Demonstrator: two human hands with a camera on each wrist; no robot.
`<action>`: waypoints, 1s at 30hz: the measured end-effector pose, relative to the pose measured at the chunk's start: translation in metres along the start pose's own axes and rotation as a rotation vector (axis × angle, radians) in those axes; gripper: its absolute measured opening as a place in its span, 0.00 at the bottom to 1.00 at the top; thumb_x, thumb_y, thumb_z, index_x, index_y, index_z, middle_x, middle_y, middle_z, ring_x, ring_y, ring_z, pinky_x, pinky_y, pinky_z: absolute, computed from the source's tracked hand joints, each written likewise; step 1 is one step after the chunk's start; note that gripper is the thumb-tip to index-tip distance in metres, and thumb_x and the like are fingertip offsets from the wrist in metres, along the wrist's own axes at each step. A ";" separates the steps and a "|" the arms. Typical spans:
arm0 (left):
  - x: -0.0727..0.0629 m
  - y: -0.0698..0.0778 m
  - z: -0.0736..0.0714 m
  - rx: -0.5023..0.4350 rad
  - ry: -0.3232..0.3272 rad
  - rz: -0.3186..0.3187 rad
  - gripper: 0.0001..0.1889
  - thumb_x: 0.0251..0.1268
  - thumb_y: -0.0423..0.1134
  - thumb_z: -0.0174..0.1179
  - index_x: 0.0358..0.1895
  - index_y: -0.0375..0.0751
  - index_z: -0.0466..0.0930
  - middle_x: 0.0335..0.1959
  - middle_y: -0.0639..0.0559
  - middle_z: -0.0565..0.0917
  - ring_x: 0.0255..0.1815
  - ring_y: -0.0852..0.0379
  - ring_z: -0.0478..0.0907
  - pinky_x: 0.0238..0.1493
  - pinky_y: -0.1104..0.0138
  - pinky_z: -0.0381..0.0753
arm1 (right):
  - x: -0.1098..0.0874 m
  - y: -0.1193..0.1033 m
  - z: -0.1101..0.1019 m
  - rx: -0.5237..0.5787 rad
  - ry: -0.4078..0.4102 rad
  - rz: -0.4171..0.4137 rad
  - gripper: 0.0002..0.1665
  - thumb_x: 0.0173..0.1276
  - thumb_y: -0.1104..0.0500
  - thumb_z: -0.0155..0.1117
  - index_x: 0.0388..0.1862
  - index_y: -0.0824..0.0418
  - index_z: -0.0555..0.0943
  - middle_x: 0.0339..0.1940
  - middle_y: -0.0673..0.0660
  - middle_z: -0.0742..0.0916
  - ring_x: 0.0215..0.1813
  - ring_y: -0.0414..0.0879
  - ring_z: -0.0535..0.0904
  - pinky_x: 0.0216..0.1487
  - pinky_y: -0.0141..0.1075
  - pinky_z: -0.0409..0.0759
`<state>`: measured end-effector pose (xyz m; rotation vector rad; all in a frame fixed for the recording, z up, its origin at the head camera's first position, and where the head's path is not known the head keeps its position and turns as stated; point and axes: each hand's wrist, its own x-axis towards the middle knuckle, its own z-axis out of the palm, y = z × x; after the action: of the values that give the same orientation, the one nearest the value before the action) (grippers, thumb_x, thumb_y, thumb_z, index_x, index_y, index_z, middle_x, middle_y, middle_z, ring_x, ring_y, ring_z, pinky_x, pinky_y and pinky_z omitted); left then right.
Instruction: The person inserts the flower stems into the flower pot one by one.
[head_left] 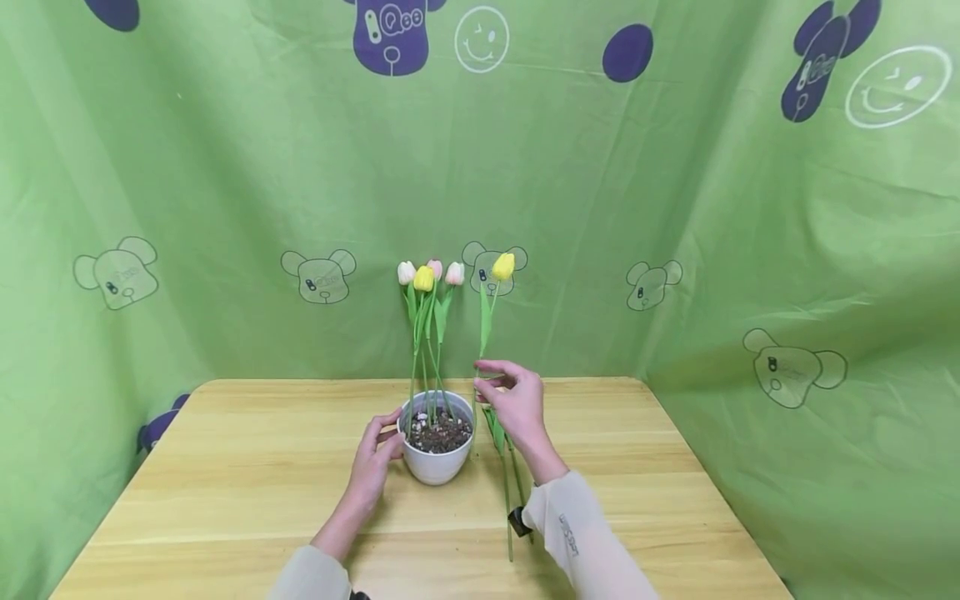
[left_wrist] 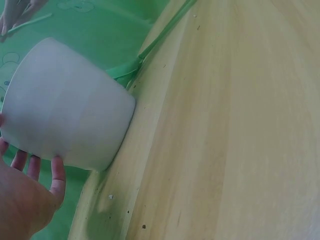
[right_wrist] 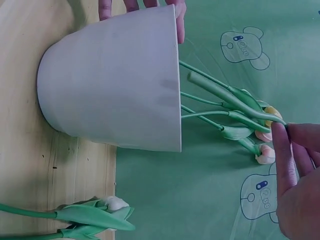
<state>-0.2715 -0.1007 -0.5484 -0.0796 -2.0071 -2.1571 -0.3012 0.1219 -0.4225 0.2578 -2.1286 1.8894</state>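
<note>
A white flower pot (head_left: 435, 468) of dark soil stands upright on the table, holding several artificial tulips, one yellow (head_left: 423, 278) and the others pale pink. My left hand (head_left: 371, 463) holds the pot by its left side, fingers against the wall near the rim. My right hand (head_left: 519, 407) pinches the green stem of a loose yellow tulip (head_left: 503, 267), upright just right of the pot. In the right wrist view, that stem's lower end (right_wrist: 200, 80) points toward the pot's mouth, apart from the soil. The left wrist view shows the left fingers (left_wrist: 58, 175) on the pot wall.
More tulips (head_left: 506, 487) lie on the wooden table (head_left: 285, 467) right of the pot, partly under the right forearm; one has a white head (right_wrist: 116, 203). Small dark crumbs (left_wrist: 144, 226) dot the table near the pot. A green printed cloth (head_left: 225, 167) hangs behind and beside the table.
</note>
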 end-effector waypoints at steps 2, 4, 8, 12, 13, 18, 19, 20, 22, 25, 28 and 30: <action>0.000 0.000 0.000 0.003 -0.002 0.001 0.19 0.75 0.32 0.56 0.65 0.35 0.75 0.72 0.41 0.74 0.61 0.43 0.76 0.51 0.60 0.85 | 0.003 0.001 0.004 0.003 0.006 -0.013 0.19 0.59 0.76 0.73 0.50 0.67 0.88 0.51 0.67 0.90 0.35 0.45 0.88 0.36 0.36 0.91; 0.000 0.000 0.000 0.003 -0.001 0.002 0.18 0.74 0.32 0.56 0.65 0.34 0.75 0.73 0.40 0.74 0.61 0.43 0.76 0.51 0.60 0.86 | 0.006 0.002 0.007 0.003 0.011 -0.020 0.19 0.59 0.76 0.73 0.50 0.67 0.88 0.51 0.67 0.90 0.34 0.44 0.88 0.36 0.35 0.91; 0.000 0.000 0.000 0.005 -0.001 0.003 0.18 0.74 0.32 0.56 0.64 0.34 0.75 0.73 0.40 0.74 0.60 0.45 0.76 0.51 0.59 0.86 | 0.010 0.002 0.014 0.008 0.014 -0.031 0.18 0.59 0.75 0.73 0.49 0.68 0.88 0.52 0.68 0.89 0.33 0.43 0.88 0.36 0.35 0.91; 0.000 -0.001 -0.001 0.014 0.003 0.011 0.18 0.75 0.32 0.56 0.64 0.33 0.75 0.73 0.39 0.74 0.60 0.46 0.77 0.50 0.60 0.86 | 0.012 0.004 0.022 0.008 0.018 -0.037 0.17 0.60 0.74 0.73 0.49 0.66 0.88 0.52 0.67 0.89 0.33 0.44 0.88 0.37 0.35 0.91; 0.000 -0.001 -0.001 0.015 0.004 0.010 0.18 0.75 0.32 0.56 0.64 0.34 0.75 0.73 0.39 0.74 0.60 0.45 0.77 0.50 0.61 0.86 | 0.012 0.005 0.024 0.005 0.022 -0.040 0.17 0.59 0.74 0.74 0.48 0.65 0.89 0.51 0.66 0.90 0.32 0.43 0.88 0.36 0.35 0.91; 0.000 0.000 -0.002 0.003 0.003 0.006 0.18 0.74 0.32 0.56 0.64 0.34 0.75 0.73 0.40 0.73 0.61 0.45 0.76 0.51 0.60 0.85 | 0.015 0.012 0.033 0.017 0.052 -0.089 0.17 0.59 0.73 0.75 0.47 0.64 0.89 0.50 0.66 0.90 0.33 0.45 0.89 0.35 0.34 0.91; 0.000 0.000 -0.002 0.002 0.002 0.004 0.18 0.74 0.32 0.56 0.64 0.34 0.75 0.73 0.41 0.73 0.61 0.45 0.76 0.51 0.60 0.85 | 0.016 0.014 0.035 0.025 0.058 -0.101 0.16 0.59 0.73 0.75 0.47 0.64 0.89 0.49 0.67 0.90 0.33 0.46 0.89 0.35 0.35 0.91; 0.000 0.000 -0.002 0.000 0.002 0.005 0.19 0.74 0.32 0.56 0.65 0.34 0.75 0.73 0.41 0.73 0.61 0.45 0.76 0.51 0.61 0.85 | 0.016 0.015 0.036 0.030 0.064 -0.114 0.16 0.59 0.73 0.74 0.47 0.65 0.89 0.49 0.67 0.90 0.34 0.47 0.90 0.36 0.35 0.91; 0.001 -0.001 -0.001 0.002 0.002 0.008 0.19 0.74 0.32 0.56 0.65 0.35 0.75 0.73 0.40 0.74 0.60 0.45 0.76 0.50 0.62 0.85 | 0.016 0.018 0.038 0.042 0.071 -0.132 0.16 0.60 0.73 0.74 0.47 0.66 0.89 0.49 0.67 0.90 0.35 0.50 0.90 0.37 0.35 0.91; 0.001 -0.001 0.000 0.004 -0.001 0.009 0.20 0.74 0.32 0.56 0.66 0.35 0.74 0.72 0.39 0.74 0.60 0.46 0.76 0.50 0.64 0.85 | 0.015 0.020 0.041 0.047 0.081 -0.145 0.15 0.61 0.73 0.74 0.47 0.66 0.89 0.49 0.65 0.90 0.37 0.53 0.90 0.37 0.36 0.91; 0.000 0.000 0.001 0.010 -0.004 0.013 0.20 0.74 0.32 0.56 0.67 0.35 0.74 0.71 0.38 0.73 0.60 0.46 0.76 0.50 0.64 0.84 | 0.014 0.022 0.043 0.049 0.080 -0.144 0.15 0.61 0.72 0.74 0.48 0.65 0.89 0.49 0.65 0.90 0.38 0.55 0.90 0.37 0.36 0.91; 0.000 -0.001 0.001 0.015 -0.002 0.011 0.20 0.74 0.32 0.56 0.67 0.36 0.74 0.71 0.39 0.74 0.60 0.46 0.76 0.50 0.63 0.85 | 0.014 0.025 0.045 0.040 0.079 -0.134 0.16 0.61 0.72 0.74 0.48 0.63 0.89 0.49 0.63 0.90 0.38 0.56 0.90 0.37 0.35 0.91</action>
<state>-0.2717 -0.0999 -0.5489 -0.0900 -2.0184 -2.1363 -0.3265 0.0813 -0.4461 0.3204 -1.9731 1.8357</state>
